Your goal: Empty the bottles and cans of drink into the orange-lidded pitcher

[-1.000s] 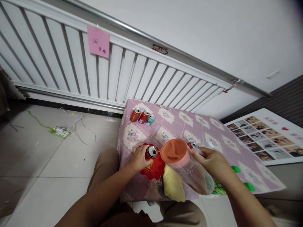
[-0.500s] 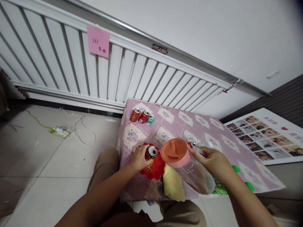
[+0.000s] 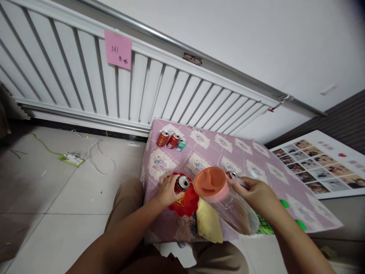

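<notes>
My left hand (image 3: 167, 191) is wrapped round an opened drink can (image 3: 183, 183), which it holds over a red scalloped tray (image 3: 185, 207). In my right hand (image 3: 253, 192) is the handle of a clear plastic pitcher (image 3: 234, 211) with an orange lid (image 3: 210, 182). The pitcher is tilted, its lid towards the can and its base to the lower right, with brownish liquid inside. Lid and can are close together; whether they touch I cannot tell. A folded yellow cloth (image 3: 208, 222) lies below the pitcher. Another can (image 3: 231, 174) is partly hidden behind the pitcher.
Two red cans (image 3: 167, 140) and a teal can (image 3: 180, 144) stand at the far left of the cloth-covered table (image 3: 219, 144). A green package (image 3: 265, 225) lies at the near right. Behind stands a white radiator (image 3: 171, 95); a photo board (image 3: 322, 163) leans at the right.
</notes>
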The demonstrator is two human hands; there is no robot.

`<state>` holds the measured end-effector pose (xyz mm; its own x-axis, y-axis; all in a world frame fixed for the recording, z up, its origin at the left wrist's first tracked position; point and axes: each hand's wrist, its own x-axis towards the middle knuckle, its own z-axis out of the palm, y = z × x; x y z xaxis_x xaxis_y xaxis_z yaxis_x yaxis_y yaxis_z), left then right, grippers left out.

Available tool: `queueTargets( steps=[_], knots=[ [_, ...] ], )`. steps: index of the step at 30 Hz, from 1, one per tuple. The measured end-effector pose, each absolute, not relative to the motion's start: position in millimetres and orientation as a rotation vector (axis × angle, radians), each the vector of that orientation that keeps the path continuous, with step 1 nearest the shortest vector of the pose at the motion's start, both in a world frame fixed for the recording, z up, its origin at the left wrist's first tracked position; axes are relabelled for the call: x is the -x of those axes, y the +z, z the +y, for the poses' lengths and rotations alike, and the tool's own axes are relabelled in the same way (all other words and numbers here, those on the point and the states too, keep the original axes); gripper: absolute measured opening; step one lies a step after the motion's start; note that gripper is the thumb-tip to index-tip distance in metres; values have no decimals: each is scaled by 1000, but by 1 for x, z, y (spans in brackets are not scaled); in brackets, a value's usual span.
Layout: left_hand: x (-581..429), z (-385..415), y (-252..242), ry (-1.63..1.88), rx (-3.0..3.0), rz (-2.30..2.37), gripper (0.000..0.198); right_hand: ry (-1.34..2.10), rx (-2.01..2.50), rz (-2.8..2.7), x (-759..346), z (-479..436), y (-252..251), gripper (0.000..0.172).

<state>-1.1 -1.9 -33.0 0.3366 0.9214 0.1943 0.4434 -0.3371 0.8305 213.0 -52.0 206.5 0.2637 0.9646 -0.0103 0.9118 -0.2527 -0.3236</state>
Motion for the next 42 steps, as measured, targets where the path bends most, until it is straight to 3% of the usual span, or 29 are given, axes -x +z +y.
queueTargets(
  steps=[42],
  knots=[
    [0,-2,-37,915,-1946,1195,74,318,2338,-1747,-212,-51,206,58]
  ],
)
